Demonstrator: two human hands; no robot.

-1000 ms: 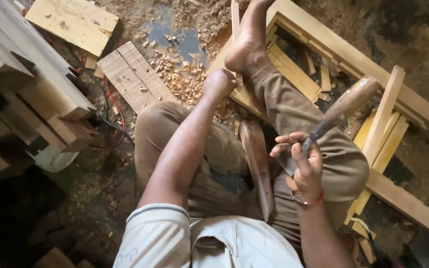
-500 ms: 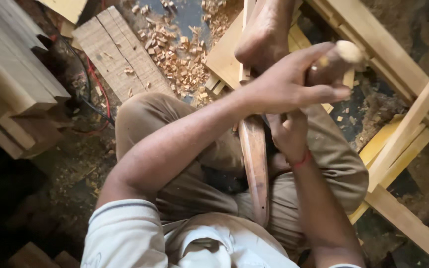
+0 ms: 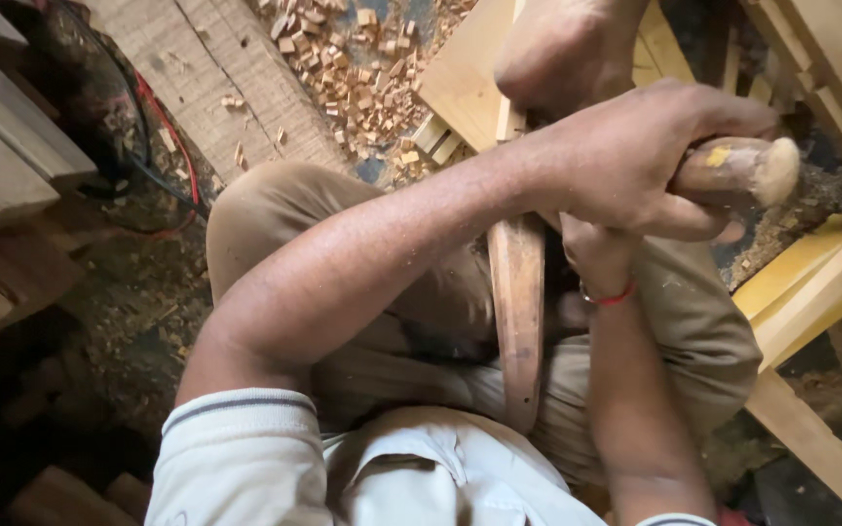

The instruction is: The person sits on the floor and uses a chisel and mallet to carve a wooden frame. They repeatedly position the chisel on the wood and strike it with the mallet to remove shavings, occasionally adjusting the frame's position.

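head view: the person sits on the ground with knees bent, seen from above. the left hand (image 3: pixel 635 166) reaches across the body and is wrapped tight around a round wooden handle (image 3: pixel 732 170), whose frayed, pale end sticks out past the fingers toward the right edge. the right hand (image 3: pixel 596 255) sits just under the left one, mostly hidden by it; a red band shows at its wrist, and whether its fingers are closed on anything cannot be told. a long, dark brown curved piece of wood (image 3: pixel 516 312) lies along the lap between the legs, running up under both hands. a bare foot (image 3: pixel 562 49) presses on a pale wooden frame (image 3: pixel 810 282) at the top. wood chips (image 3: pixel 362 78) lie scattered on the ground beyond the knee, beside a flat grey plank (image 3: pixel 216 78). stacked timber blocks (image 3: pixel 2 166) stand at the left, with red and black cables (image 3: pixel 163 146) near them.
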